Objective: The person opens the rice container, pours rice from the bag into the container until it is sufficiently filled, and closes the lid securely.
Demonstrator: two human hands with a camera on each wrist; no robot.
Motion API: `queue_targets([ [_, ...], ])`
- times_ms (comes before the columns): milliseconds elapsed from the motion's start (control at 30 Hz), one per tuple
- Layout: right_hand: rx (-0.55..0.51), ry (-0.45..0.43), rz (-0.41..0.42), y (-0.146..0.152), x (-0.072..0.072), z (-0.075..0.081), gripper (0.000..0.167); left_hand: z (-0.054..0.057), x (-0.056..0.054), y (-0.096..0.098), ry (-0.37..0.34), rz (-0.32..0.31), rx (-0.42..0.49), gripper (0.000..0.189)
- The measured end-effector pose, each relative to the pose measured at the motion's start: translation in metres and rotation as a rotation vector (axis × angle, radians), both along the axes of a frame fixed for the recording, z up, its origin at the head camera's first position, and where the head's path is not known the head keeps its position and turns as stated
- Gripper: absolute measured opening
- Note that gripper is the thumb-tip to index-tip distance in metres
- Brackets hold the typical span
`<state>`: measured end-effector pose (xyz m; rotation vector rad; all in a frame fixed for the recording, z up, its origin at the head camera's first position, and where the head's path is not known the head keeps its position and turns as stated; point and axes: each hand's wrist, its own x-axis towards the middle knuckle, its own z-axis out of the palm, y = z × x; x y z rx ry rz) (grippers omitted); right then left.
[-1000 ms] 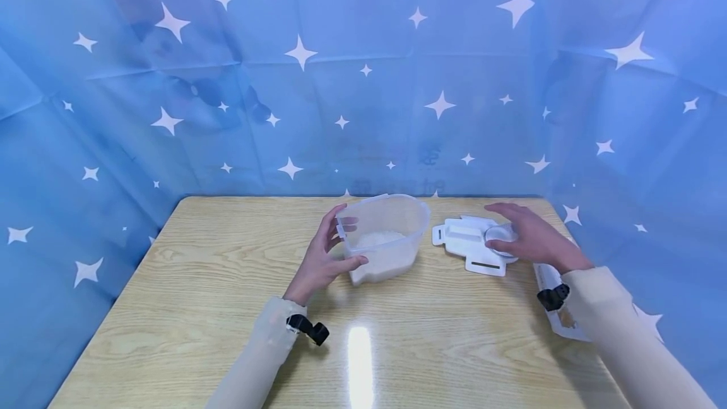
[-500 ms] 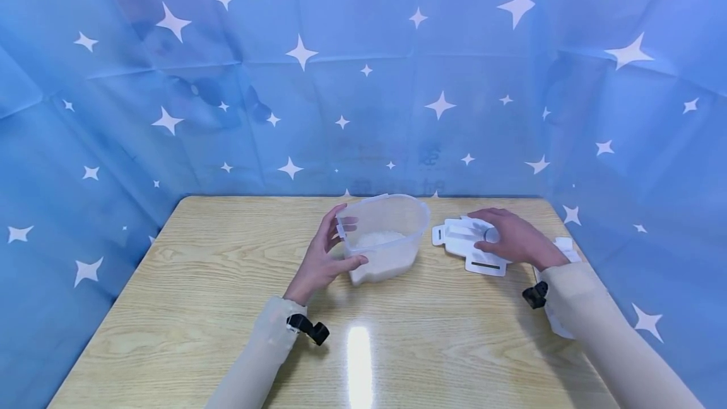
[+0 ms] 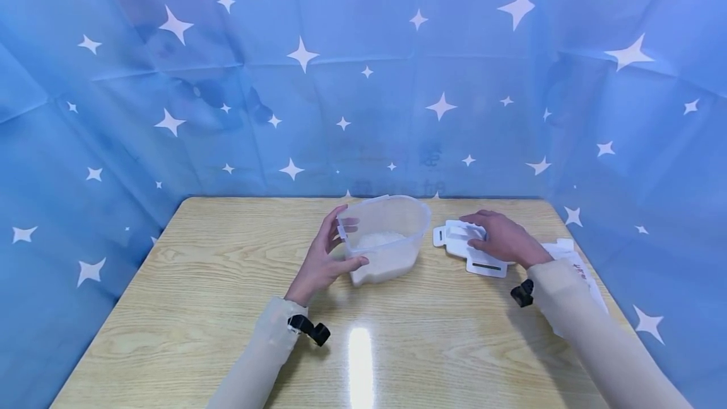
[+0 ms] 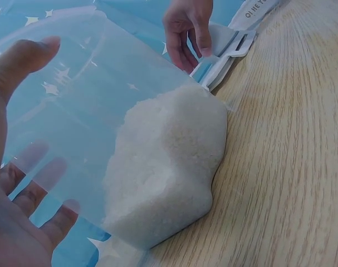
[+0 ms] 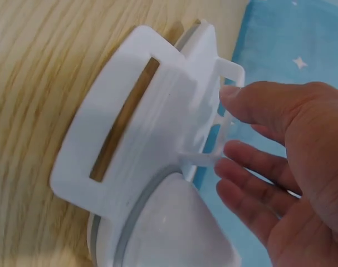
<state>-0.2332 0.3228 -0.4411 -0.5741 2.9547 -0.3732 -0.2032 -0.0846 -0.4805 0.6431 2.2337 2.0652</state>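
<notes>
In the head view a translucent plastic container [image 3: 392, 257] stands mid-table, tilted, with white rice [image 4: 163, 167] heaped at its bottom. My left hand [image 3: 324, 264] grips its left side, thumb at the near wall and fingers behind it. To the right lies a white slotted plastic lid [image 3: 459, 246]. Over it reaches my right hand [image 3: 502, 238]. In the right wrist view the thumb overlaps a small looped handle [image 5: 231, 69] on the lid, and the fingertips are right at its lower end. A white rounded cup-like part [image 5: 174, 228] sits beside the handle.
A white packet with printed lettering [image 3: 582, 264] lies at the table's right edge, partly hidden by the right sleeve. The wooden table [image 3: 187, 308] is backed by a blue star-patterned curtain [image 3: 363, 112] on the far side and both sides.
My right hand has moved left across the lid, from its round part toward the looped handle. The packet shows more beside the sleeve. The left hand and the container have stayed put.
</notes>
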Motion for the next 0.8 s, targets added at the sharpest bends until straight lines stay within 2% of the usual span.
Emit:
queue_targets([
  [400, -0.07, 0.097, 0.026, -0.003, -0.005, -0.014, 0.03, -0.001, -0.001, -0.001, 0.007, 0.0, -0.005, 0.103],
  [800, -0.133, 0.097, -0.001, -0.006, -0.004, -0.016, 0.029, -0.001, 0.0, -0.002, -0.002, 0.003, -0.014, 0.102],
])
